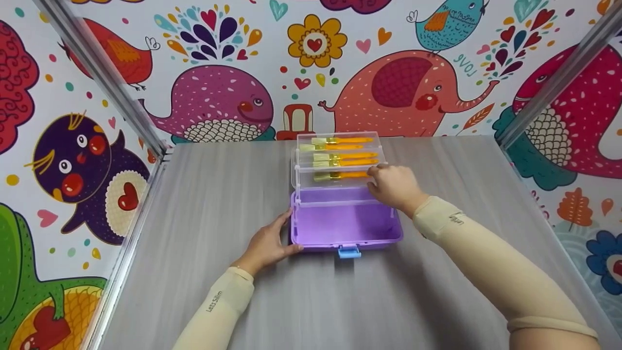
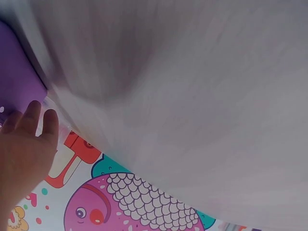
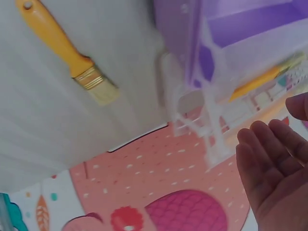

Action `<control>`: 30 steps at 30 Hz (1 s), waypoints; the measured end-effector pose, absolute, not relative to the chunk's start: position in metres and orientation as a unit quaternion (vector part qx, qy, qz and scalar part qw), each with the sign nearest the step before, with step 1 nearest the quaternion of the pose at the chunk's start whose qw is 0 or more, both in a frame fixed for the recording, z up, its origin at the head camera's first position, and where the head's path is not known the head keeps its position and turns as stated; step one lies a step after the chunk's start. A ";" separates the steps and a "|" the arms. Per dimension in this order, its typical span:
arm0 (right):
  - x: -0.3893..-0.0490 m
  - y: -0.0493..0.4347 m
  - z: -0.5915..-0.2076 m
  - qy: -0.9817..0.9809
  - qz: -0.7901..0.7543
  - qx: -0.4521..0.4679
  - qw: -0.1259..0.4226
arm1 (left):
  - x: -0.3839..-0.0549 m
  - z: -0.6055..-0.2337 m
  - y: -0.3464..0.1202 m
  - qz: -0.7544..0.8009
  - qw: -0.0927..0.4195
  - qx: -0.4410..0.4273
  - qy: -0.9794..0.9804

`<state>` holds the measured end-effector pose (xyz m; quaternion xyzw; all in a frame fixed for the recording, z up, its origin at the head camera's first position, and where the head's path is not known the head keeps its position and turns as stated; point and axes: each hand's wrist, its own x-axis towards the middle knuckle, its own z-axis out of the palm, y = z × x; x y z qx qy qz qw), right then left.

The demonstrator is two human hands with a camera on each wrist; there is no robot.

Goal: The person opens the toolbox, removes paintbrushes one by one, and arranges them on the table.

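Observation:
A purple storage box stands with its clear tiered trays raised at the back and a blue latch at its front. Several paintbrushes with orange handles and pale bristles lie in the trays. My left hand rests against the box's left side, its thumb at the front corner. Over the right end of the trays is my right hand, close to the handle of the nearest brush. In the right wrist view, its thumb and loosely bent fingers are apart, with nothing visible between them.
One loose paintbrush lies on the table beside the box in the right wrist view; the head view does not show it. The grey table meets a wall with cartoon animals. Metal posts stand at the table's back corners.

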<state>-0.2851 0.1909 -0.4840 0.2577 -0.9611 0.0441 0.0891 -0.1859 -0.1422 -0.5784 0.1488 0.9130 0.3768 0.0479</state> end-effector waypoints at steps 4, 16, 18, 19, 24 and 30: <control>-0.288 0.179 -0.491 -0.956 0.038 0.287 0.042 | -0.186 -0.579 -0.143 0.375 0.050 0.146 0.914; -0.297 0.178 -0.507 -0.950 0.064 0.306 -0.024 | -0.186 -0.579 -0.143 0.382 0.047 0.148 0.911; -0.297 0.178 -0.509 -0.947 0.063 0.315 -0.021 | -0.186 -0.579 -0.142 0.382 0.046 0.149 0.911; -0.298 0.178 -0.509 -0.946 0.064 0.317 -0.021 | -0.186 -0.579 -0.142 0.381 0.046 0.149 0.911; -0.299 0.176 -0.511 -0.946 0.061 0.319 -0.008 | -0.185 -0.578 -0.142 0.377 0.050 0.144 0.914; -0.301 0.173 -0.509 -0.945 0.057 0.319 0.035 | -0.184 -0.577 -0.142 0.379 0.049 0.141 0.913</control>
